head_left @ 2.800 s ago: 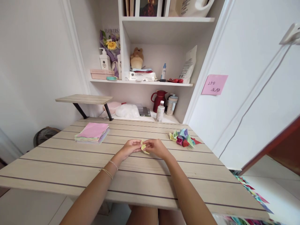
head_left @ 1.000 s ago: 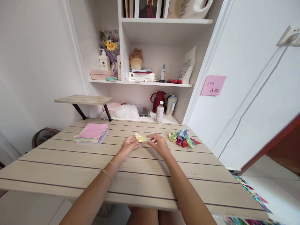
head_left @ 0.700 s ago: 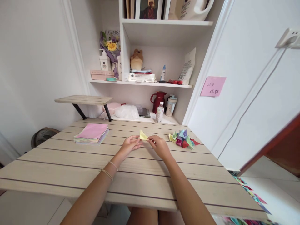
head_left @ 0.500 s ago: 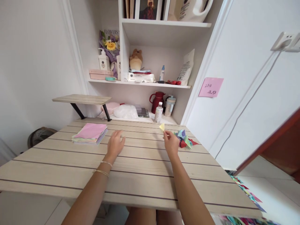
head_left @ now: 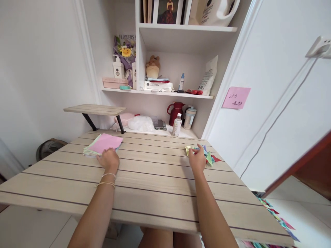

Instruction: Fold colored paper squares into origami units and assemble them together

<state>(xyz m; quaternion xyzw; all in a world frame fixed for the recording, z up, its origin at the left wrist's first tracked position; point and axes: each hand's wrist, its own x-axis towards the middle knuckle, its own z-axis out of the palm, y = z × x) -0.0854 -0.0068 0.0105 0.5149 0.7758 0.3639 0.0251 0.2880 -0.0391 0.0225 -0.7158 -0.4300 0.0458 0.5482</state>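
My left hand [head_left: 109, 159] rests at the near right corner of a stack of square coloured paper [head_left: 89, 151], a pink sheet [head_left: 107, 142] on top. Its fingers are curled in against the edge; whether a sheet is pinched between them is hidden. On the right, my right hand [head_left: 197, 161] is over a small pile of folded paper pieces [head_left: 210, 158] in green, blue and red. Thumb and forefinger are apart. A yellow folded paper piece [head_left: 187, 149] sits just left of the thumb, at the pile's edge.
A small raised wooden shelf [head_left: 95, 109] stands behind the stack. At the back are a bottle [head_left: 177, 125], a red jug [head_left: 176, 113], a tumbler [head_left: 190, 118] and a white plastic bag [head_left: 141, 123]. More coloured folded paper [head_left: 278, 217] lies below the table's right edge.
My left hand has moved left from the bare tabletop to the paper stack. My right hand has let go of the yellow folded piece, which now rests at the pile. The view has shifted slightly.
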